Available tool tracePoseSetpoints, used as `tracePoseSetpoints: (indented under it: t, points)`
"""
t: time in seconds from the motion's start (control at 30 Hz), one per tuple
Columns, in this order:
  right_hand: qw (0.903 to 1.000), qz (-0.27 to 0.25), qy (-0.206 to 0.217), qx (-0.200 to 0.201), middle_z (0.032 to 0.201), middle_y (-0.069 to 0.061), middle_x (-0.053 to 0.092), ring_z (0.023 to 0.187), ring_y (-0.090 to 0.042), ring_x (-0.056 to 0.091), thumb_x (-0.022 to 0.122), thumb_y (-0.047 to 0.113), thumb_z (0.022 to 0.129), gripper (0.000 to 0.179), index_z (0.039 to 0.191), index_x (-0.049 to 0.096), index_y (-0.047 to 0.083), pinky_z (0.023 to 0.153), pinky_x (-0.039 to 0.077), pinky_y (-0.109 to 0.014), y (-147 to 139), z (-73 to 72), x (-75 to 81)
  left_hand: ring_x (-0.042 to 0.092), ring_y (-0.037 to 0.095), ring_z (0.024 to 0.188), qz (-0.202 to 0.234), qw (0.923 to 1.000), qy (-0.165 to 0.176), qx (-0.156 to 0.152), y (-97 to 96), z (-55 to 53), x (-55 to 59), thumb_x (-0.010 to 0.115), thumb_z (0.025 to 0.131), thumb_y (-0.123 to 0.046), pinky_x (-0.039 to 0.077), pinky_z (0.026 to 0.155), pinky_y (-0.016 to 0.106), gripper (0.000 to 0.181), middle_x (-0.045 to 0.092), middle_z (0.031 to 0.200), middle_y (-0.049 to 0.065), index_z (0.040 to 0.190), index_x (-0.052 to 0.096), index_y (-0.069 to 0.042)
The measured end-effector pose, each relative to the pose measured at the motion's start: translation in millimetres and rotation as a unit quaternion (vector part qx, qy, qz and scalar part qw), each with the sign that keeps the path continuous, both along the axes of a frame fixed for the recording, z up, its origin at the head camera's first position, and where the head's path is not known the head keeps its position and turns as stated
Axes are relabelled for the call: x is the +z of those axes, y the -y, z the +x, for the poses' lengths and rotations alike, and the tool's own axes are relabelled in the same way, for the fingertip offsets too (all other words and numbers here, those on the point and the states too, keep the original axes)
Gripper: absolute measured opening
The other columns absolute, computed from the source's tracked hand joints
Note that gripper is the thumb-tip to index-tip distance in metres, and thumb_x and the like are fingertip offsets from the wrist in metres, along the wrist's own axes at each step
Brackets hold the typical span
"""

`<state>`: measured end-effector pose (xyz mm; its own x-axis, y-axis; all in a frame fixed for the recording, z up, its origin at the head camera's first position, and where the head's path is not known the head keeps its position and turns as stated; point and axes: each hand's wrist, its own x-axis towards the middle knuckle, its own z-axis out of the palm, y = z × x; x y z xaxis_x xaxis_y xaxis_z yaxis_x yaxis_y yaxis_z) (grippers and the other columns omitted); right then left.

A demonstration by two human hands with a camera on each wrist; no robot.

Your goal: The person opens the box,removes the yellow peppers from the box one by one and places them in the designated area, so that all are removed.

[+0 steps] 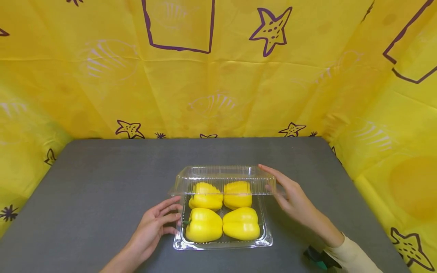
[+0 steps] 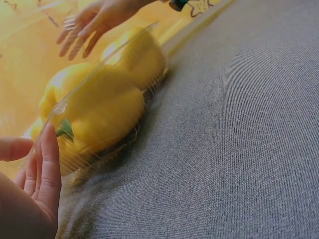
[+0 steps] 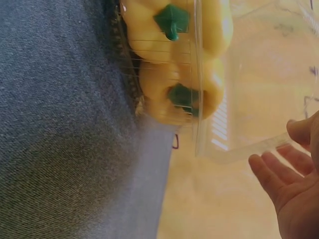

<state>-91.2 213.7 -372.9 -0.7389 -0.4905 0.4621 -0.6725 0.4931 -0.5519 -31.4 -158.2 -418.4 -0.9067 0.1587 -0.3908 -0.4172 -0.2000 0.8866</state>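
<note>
A clear plastic clamshell container sits on the table with several yellow bell peppers in its base. Its ribbed lid is hinged up along the far side, leaning over the back peppers. My right hand holds the lid's right side, thumb and fingers on either side of the plastic in the right wrist view. Beside the base's left wall is my left hand, its fairly straight fingertips touching the rim. Green stems show through the side wall in the right wrist view.
The dark grey table is enclosed at the back and sides by a yellow cloth printed with starfish and fish bones. A dark strap is around the right wrist, by a light sleeve.
</note>
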Motion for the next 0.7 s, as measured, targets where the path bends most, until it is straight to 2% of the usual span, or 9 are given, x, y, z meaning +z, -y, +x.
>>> tracePoseSetpoints:
  t: [0.07, 0.17, 0.23, 0.27, 0.33, 0.53, 0.7]
  points:
    - [1.0000, -0.001, -0.002, 0.001, 0.143, -0.013, 0.052, 0.127, -0.013, 0.050, 0.066, -0.016, 0.083, 0.068, 0.145, 0.045, 0.004, 0.082, 0.042, -0.008, 0, -2.1, 0.1, 0.060, 0.018, 0.079, 0.000, 1.0000, -0.001, -0.004, 0.5, 0.0, -0.1, 0.066, 0.089, -0.003, 0.059, 0.065, 0.032, 0.062, 0.062, 0.113, 0.006, 0.145, 0.040, 0.001]
    - [1.0000, -0.002, -0.005, 0.001, 0.142, -0.012, 0.052, 0.120, -0.014, 0.054, 0.065, -0.016, 0.084, 0.066, 0.144, 0.046, 0.004, 0.087, 0.045, -0.009, 0, -5.0, 0.5, 0.060, 0.019, 0.079, 0.003, 0.9999, -0.004, -0.011, 1.2, -0.4, -0.4, 0.067, 0.089, -0.004, 0.059, 0.065, 0.033, 0.063, 0.061, 0.114, 0.007, 0.146, 0.040, 0.001]
    - [1.0000, -0.006, -0.006, 0.003, 0.142, -0.012, 0.053, 0.115, -0.016, 0.057, 0.064, -0.016, 0.084, 0.065, 0.144, 0.045, 0.003, 0.083, 0.048, -0.010, 0, -6.9, 0.9, 0.061, 0.019, 0.080, 0.004, 0.9999, -0.005, -0.013, 1.5, -0.8, -0.2, 0.068, 0.089, -0.004, 0.059, 0.065, 0.033, 0.063, 0.061, 0.114, 0.007, 0.146, 0.040, 0.001]
    - [1.0000, -0.006, -0.005, 0.002, 0.142, -0.011, 0.052, 0.117, -0.016, 0.057, 0.063, -0.016, 0.085, 0.065, 0.144, 0.045, 0.003, 0.088, 0.048, -0.013, 0, -7.9, 1.2, 0.061, 0.019, 0.080, 0.004, 0.9999, -0.005, -0.015, 1.5, -1.0, -0.1, 0.068, 0.089, -0.004, 0.059, 0.065, 0.033, 0.063, 0.060, 0.114, 0.008, 0.145, 0.040, 0.001]
    - [0.9999, -0.012, -0.002, 0.004, 0.141, -0.012, 0.053, 0.114, -0.014, 0.058, 0.063, -0.017, 0.085, 0.064, 0.144, 0.045, 0.002, 0.086, 0.050, -0.014, 0, -10.1, 1.4, 0.061, 0.019, 0.080, 0.004, 0.9999, -0.003, -0.016, 1.4, -1.4, 0.1, 0.068, 0.089, -0.004, 0.059, 0.065, 0.033, 0.063, 0.060, 0.114, 0.008, 0.145, 0.040, 0.001]
    - [0.9999, -0.015, 0.002, -0.001, 0.140, -0.012, 0.054, 0.119, -0.004, 0.054, 0.062, -0.018, 0.085, 0.064, 0.143, 0.045, 0.001, 0.086, 0.050, -0.014, 0, -15.9, 3.0, 0.061, 0.019, 0.080, 0.003, 0.9999, -0.004, -0.015, 1.0, -1.3, 0.6, 0.067, 0.089, -0.003, 0.059, 0.065, 0.032, 0.063, 0.060, 0.113, 0.008, 0.145, 0.040, 0.001]
    - [0.9997, -0.020, -0.006, -0.013, 0.136, -0.012, 0.058, 0.113, -0.012, 0.060, 0.064, -0.017, 0.084, 0.061, 0.140, 0.049, 0.001, 0.089, 0.050, -0.015, 2, -20.5, 2.9, 0.061, 0.019, 0.080, 0.001, 0.9998, -0.013, -0.018, 2.5, -0.7, -0.2, 0.067, 0.089, -0.003, 0.059, 0.065, 0.033, 0.063, 0.059, 0.115, 0.008, 0.145, 0.039, 0.002]
